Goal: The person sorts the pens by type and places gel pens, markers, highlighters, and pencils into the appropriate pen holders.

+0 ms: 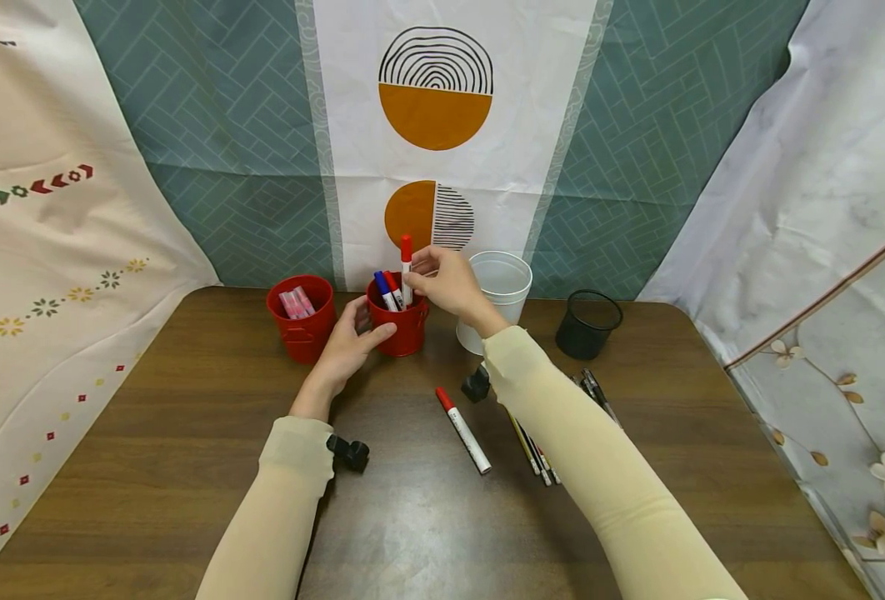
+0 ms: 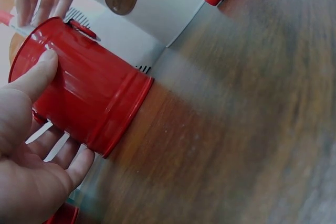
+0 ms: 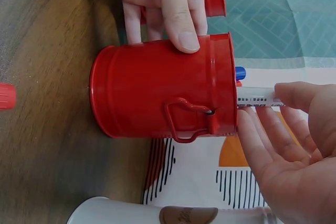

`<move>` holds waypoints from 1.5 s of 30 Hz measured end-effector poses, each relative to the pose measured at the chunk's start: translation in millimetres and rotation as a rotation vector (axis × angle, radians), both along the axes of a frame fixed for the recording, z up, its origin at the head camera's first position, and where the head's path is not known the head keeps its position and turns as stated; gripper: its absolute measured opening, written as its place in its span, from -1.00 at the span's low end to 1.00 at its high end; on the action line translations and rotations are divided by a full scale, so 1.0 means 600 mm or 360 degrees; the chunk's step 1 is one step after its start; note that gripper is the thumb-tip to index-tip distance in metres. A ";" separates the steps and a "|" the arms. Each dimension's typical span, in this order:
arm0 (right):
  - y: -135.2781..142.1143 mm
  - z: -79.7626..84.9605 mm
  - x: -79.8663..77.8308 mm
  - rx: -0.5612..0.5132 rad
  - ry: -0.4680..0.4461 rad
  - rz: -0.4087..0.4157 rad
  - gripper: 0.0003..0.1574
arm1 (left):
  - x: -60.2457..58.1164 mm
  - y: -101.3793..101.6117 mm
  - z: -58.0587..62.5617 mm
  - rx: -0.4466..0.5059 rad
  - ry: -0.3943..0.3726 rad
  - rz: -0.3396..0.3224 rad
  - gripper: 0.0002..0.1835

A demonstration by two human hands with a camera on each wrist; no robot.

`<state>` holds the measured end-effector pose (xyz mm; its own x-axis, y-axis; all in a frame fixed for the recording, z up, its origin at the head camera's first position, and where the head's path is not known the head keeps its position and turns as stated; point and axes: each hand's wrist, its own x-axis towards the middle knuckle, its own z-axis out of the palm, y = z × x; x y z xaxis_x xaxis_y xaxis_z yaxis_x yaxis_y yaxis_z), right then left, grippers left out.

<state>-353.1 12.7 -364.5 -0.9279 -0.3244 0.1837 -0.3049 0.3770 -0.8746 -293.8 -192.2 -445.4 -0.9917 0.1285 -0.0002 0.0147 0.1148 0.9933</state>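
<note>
A small red metal bucket (image 1: 403, 340) stands upright near the back of the table. My left hand (image 1: 347, 348) holds its left side, thumb on the front wall and fingers around the side, as the left wrist view shows. Above the rim, my right hand (image 1: 452, 287) pinches a red-capped white marker (image 1: 407, 268). That marker (image 3: 257, 96) is upright with its lower end inside the bucket (image 3: 152, 90). A blue-capped marker (image 1: 382, 285) and another red-capped marker (image 1: 393, 283) lean in the same bucket. Their lower ends are hidden.
Left stands a second red bucket (image 1: 307, 340) with pink-and-white items (image 1: 297, 302). A white bucket (image 1: 508, 287) and black cup (image 1: 587, 329) stand right. One red-capped marker (image 1: 467, 435) lies on the table (image 1: 390, 525). Pencils (image 1: 534, 458) and black pens (image 1: 597, 390) lie partly under the right forearm.
</note>
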 end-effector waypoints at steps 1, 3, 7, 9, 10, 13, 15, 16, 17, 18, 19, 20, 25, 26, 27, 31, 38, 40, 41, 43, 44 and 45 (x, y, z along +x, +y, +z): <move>0.000 -0.001 0.000 0.0004 0.0005 0.0000 -0.66 | 0.000 0.000 0.000 0.0000 0.0001 0.0001 -0.12; 0.000 -0.001 0.000 0.0016 0.0022 0.0000 -0.66 | 0.000 0.001 0.000 0.0001 0.0004 0.0004 -0.12; 0.000 -0.001 0.002 0.0043 0.0056 0.0004 -0.68 | -0.001 0.001 0.000 0.0001 0.0002 0.0008 -0.11; 0.000 -0.001 0.003 0.0054 0.0063 0.0002 -0.70 | -0.001 0.000 -0.001 0.0002 0.0002 0.0006 -0.11; 0.000 -0.001 0.003 0.0056 0.0064 0.0001 -0.70 | -0.001 0.000 -0.001 0.0003 0.0001 0.0002 -0.10; 0.002 -0.001 0.004 0.0076 0.0080 -0.0008 -0.71 | -0.001 0.000 -0.002 0.0007 0.0001 -0.0004 -0.10; 0.006 0.000 0.005 0.0101 0.0114 -0.0013 -0.71 | -0.001 0.000 -0.001 0.0005 0.0001 -0.0006 -0.10; 0.008 0.002 0.007 0.0112 0.0134 -0.0013 -0.71 | 0.000 0.000 -0.001 0.0000 0.0001 -0.0005 -0.10; 0.011 0.003 0.008 0.0126 0.0155 -0.0014 -0.71 | 0.000 0.000 0.000 -0.0003 0.0002 -0.0004 -0.10; 0.014 0.005 0.010 0.0137 0.0179 -0.0012 -0.72 | 0.000 0.001 0.001 -0.0006 0.0004 -0.0004 -0.10; 0.017 0.007 0.012 0.0151 0.0200 -0.0010 -0.72 | 0.001 0.002 0.002 -0.0011 0.0005 -0.0004 -0.10; 0.021 0.009 0.014 0.0164 0.0216 -0.0005 -0.73 | 0.001 0.002 0.003 -0.0015 0.0007 -0.0003 -0.10; 0.039 0.018 0.026 0.0226 0.0278 0.0038 -0.73 | 0.003 0.004 0.006 -0.0023 0.0003 0.0001 -0.10; 0.042 0.019 0.028 0.0238 0.0290 0.0048 -0.73 | -0.001 0.002 -0.001 -0.0026 0.0016 0.0005 -0.09; 0.046 0.021 0.031 0.0250 0.0296 0.0059 -0.72 | -0.005 0.001 -0.009 -0.0024 0.0024 0.0008 -0.09; 0.061 0.028 0.045 0.0305 0.0325 0.0106 -0.67 | -0.023 -0.005 -0.041 -0.0034 0.0077 0.0027 -0.07; 0.086 0.031 0.072 0.0444 0.0371 0.0161 -0.65 | -0.029 -0.007 -0.051 -0.0047 0.0100 0.0045 -0.08; 0.093 0.030 0.079 0.0474 0.0374 0.0163 -0.67 | -0.029 -0.008 -0.051 -0.0049 0.0104 0.0046 -0.08; 0.096 0.030 0.084 0.0490 0.0376 0.0162 -0.67 | -0.029 -0.007 -0.051 -0.0049 0.0104 0.0047 -0.08; 0.103 0.028 0.092 0.0509 0.0387 0.0167 -0.67 | -0.029 -0.007 -0.051 -0.0049 0.0103 0.0045 -0.07; 0.106 0.027 0.097 0.0514 0.0392 0.0173 -0.67 | -0.029 -0.007 -0.051 -0.0051 0.0102 0.0042 -0.07; 0.109 0.025 0.102 0.0520 0.0399 0.0175 -0.67 | -0.029 -0.007 -0.050 -0.0052 0.0100 0.0037 -0.06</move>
<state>-292.0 78.2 -349.4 -0.8242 -0.4976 0.2701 -0.5468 0.5755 -0.6081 -311.2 -196.2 -475.6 -0.9926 0.1061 0.0583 0.0738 0.1485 0.9862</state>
